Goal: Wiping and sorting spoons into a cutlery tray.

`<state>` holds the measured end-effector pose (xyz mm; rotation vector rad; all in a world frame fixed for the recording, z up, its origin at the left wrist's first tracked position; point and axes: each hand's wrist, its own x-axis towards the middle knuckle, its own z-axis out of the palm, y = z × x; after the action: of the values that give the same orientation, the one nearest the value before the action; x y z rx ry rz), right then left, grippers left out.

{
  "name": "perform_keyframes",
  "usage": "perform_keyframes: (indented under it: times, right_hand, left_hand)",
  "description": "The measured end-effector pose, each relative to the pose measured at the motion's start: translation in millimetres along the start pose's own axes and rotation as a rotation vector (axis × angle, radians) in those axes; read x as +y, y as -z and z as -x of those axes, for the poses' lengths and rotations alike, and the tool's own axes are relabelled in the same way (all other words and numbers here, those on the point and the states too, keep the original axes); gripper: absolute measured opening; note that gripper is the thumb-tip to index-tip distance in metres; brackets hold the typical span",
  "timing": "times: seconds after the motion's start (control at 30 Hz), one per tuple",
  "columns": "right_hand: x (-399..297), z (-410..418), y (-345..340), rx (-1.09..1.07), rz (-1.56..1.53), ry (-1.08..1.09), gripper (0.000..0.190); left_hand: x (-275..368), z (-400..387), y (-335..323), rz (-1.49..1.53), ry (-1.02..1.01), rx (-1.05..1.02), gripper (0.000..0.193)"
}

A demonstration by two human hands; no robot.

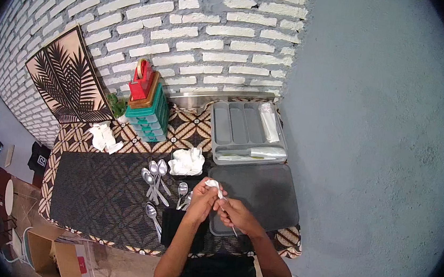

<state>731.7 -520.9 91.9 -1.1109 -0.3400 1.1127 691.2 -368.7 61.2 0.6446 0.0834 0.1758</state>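
My left hand [200, 201] pinches a white tissue [214, 184] that is folded around the upper end of a piece of cutlery. Its thin metal handle [235, 231] pokes out below my right hand [238, 215], which grips it. The end of the cutlery is hidden by the tissue, so I cannot tell its kind. Both hands are above the left edge of a dark grey tray or lid [260, 194]. Left of them, a metal spoon [182, 190] lies beside another, partly hidden one. Several more spoons [154, 169] are bunched farther left, and a pair of spoons [152, 212] lies nearer me.
Behind my hands stands a container of crumpled white tissues [186, 161]. A grey cutlery organizer [221, 124] holds plastic-wrapped items [269, 123]. Farther back are a teal drawer unit [148, 116] topped by a red tape dispenser [142, 81], loose tissues [103, 138] and a framed palm-leaf picture [69, 77].
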Motion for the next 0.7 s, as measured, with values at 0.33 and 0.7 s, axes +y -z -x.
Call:
perform_keyframes:
  times: [0.33, 0.7]
  right_hand:
    - [15, -8, 21, -0.051, -0.480, -0.165, 0.033]
    - [22, -37, 0, 0.494, 0.503, 0.312, 0.023]
  left_hand:
    - [11, 6, -22, 0.018, 0.233, 0.043, 0.033]
    - [-11, -25, 14, -0.115, 0.078, 0.340, 0.021]
